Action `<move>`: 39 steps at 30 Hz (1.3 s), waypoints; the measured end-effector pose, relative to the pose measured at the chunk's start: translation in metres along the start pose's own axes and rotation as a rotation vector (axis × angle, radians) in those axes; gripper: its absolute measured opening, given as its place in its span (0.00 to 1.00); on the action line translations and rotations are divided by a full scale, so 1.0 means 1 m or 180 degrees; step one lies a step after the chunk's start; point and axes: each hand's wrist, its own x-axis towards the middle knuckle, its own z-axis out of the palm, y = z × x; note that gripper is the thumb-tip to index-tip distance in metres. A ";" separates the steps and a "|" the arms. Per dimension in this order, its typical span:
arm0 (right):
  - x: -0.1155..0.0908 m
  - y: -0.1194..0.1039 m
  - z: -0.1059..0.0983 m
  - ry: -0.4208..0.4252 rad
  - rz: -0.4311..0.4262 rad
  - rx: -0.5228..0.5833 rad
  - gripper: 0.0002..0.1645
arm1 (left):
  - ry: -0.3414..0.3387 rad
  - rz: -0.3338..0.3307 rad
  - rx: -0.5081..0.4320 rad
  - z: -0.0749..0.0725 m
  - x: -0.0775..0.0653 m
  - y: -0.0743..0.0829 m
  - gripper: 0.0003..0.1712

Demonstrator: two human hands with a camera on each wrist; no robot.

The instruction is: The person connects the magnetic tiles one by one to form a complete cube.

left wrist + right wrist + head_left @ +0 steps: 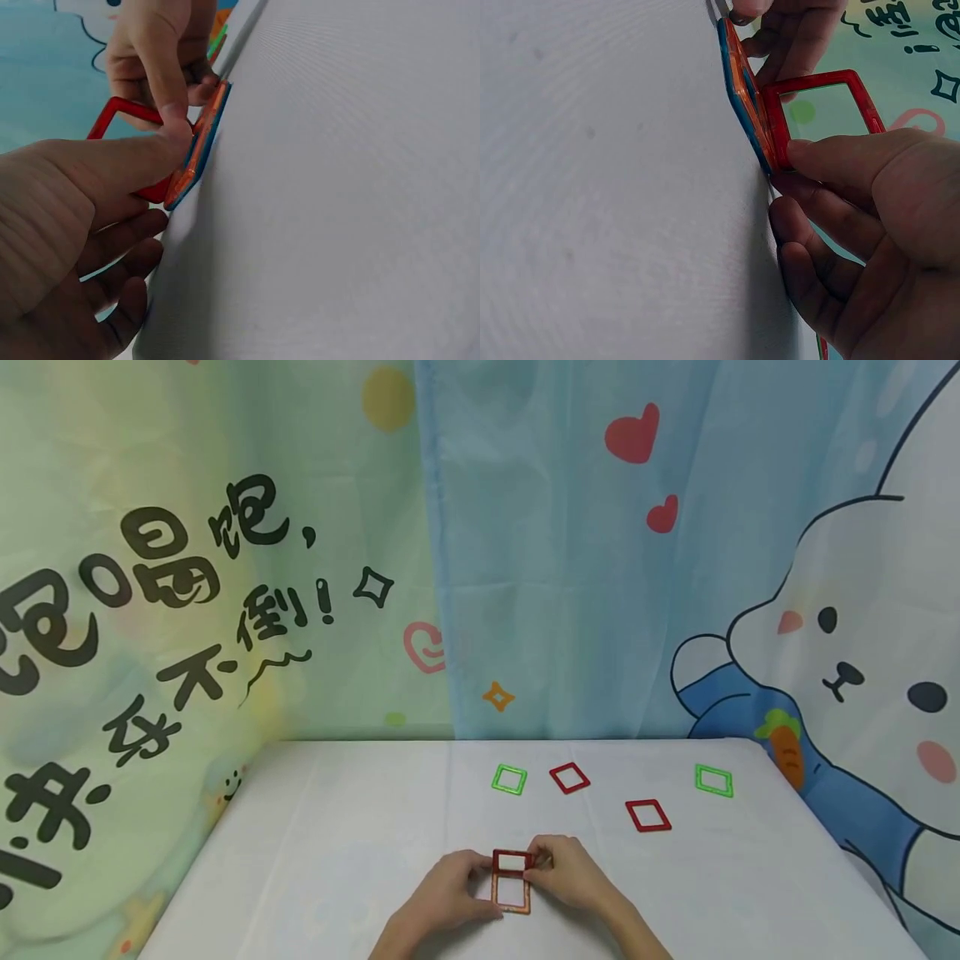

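Observation:
A red square magnetic tile (512,852), an open frame, stands tilted up at the far edge of an orange magnetic tile (513,909). Blue shows under the orange one in both wrist views. My right hand (572,872) pinches the red tile (817,79) near its lower corner, between thumb and index finger. From the left, my left hand (450,887) grips the orange tile (214,120), thumb at its near corner and fingers toward the red tile's side. The left hand's lower fingers (124,251) curl loosely near the white surface.
Farther back on the white table (337,810) lie a green diamond-shaped frame (510,769), a red one (556,772), another red one (649,802) and a green one at the right (712,769). Behind the table hangs a printed curtain (555,568).

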 end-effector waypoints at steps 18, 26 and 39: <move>-0.002 -0.007 0.001 -0.0079 -0.0270 -0.0043 0.09 | 0.0011 0.0213 -0.0433 -0.001 -0.001 0.006 0.03; -0.003 -0.007 0.000 -0.0179 -0.0278 0.0021 0.09 | -0.0049 0.0177 -0.0350 -0.001 -0.003 0.007 0.04; -0.013 -0.010 -0.020 -0.0682 0.0063 -0.0041 0.11 | -0.0074 0.0150 -0.0391 0.000 -0.005 0.011 0.04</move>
